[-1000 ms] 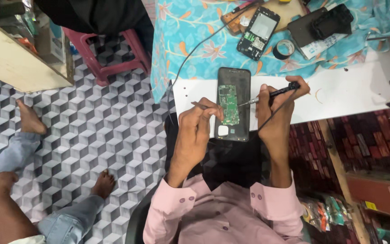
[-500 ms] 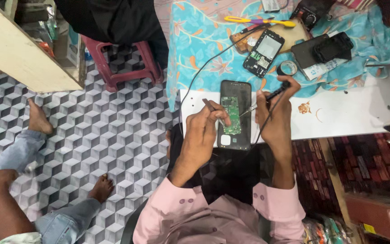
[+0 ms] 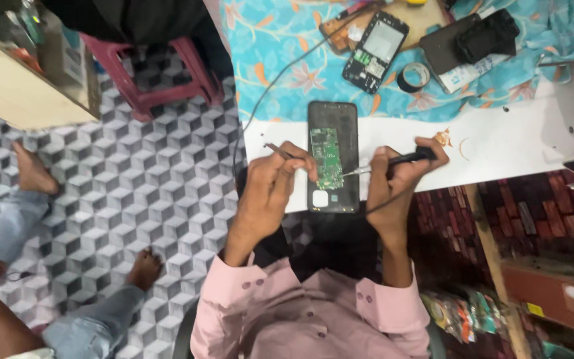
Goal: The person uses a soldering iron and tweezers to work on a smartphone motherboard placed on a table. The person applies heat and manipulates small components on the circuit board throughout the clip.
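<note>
Soldering seems underway: right hand (image 3: pixel 393 183) grips the soldering iron (image 3: pixel 393 161) at the circuit board (image 3: pixel 327 157) in the opened phone (image 3: pixel 332 156), left hand (image 3: pixel 274 186) pinches tweezers (image 3: pixel 280 151); steadiness needed next.

Quick count: two opened phones, one (image 3: pixel 332 157) with its green board showing right between the hands, the other (image 3: pixel 375 51) further back from it on the blue cloth. One roll of black tape (image 3: pixel 414 76) just right of that second phone. Two hands at the near phone, left (image 3: pixel 270 189) and right (image 3: pixel 393 183). One red stool (image 3: pixel 147 73) left of the worktop, plus two bare feet on the floor.
</note>
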